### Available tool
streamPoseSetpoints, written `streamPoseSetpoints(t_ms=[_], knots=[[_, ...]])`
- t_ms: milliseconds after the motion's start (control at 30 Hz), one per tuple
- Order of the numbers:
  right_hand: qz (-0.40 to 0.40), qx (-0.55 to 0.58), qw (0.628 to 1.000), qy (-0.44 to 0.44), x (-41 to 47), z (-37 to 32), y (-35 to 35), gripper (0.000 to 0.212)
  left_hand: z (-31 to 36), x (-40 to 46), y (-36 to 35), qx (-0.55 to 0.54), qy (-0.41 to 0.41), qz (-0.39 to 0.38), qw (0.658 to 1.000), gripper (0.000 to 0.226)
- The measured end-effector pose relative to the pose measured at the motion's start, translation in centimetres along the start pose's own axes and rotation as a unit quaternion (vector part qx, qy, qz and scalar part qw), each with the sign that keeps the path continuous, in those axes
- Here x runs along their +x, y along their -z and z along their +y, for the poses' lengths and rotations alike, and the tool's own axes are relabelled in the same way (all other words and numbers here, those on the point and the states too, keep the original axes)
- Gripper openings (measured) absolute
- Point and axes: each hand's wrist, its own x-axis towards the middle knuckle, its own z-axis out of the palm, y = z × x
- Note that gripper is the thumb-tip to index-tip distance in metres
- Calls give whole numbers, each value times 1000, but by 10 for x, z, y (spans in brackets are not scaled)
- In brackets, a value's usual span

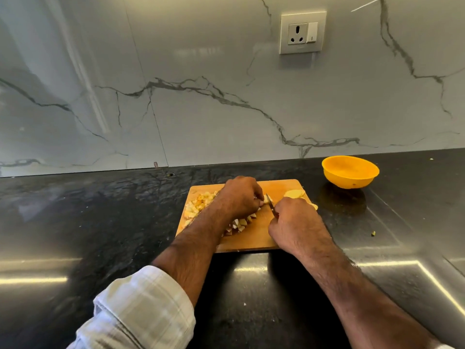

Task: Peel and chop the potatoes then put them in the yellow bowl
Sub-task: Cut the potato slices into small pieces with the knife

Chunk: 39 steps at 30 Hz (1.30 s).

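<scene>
Your one head view looks forward and down, close over the cutting board (254, 238), wall at twelve o'clock.

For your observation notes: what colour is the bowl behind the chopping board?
Yellow-orange: the round plastic bowl, clearest in the head view.

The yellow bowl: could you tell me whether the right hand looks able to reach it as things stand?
Probably yes, once freed. The yellow bowl sits on the bare counter beyond the cutting board's far right corner, nothing between. But the right hand grips the knife.

Chopped potato pieces (198, 206) on board; yellow bowl (350, 171) upright.
</scene>
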Motion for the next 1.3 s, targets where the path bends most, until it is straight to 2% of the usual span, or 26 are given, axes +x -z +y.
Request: streamPoseSetpoints(t_ms=[433,567,667,967,1200,1300], knots=[[-34,-54,998,14,19,-13,2,25,0,6,-3,8,-5,-6,1000,17],[17,-33,999,10,23,-5,-6,10,-2,-1,0,1,-10,-2,1000,19],[40,-28,999,10,21,3,-9,15,-3,-8,4,0,-14,-3,1000,23],[-31,-35,999,11,30,-3,-9,24,-2,-15,11,-20,2,-36,999,26],[13,-28,999,22,29,-4,-14,18,-7,-19,14,36,-4,-15,999,28],[27,-6,1000,13,28,3,-17,22,-8,-19,16,56,11,-20,998,25]])
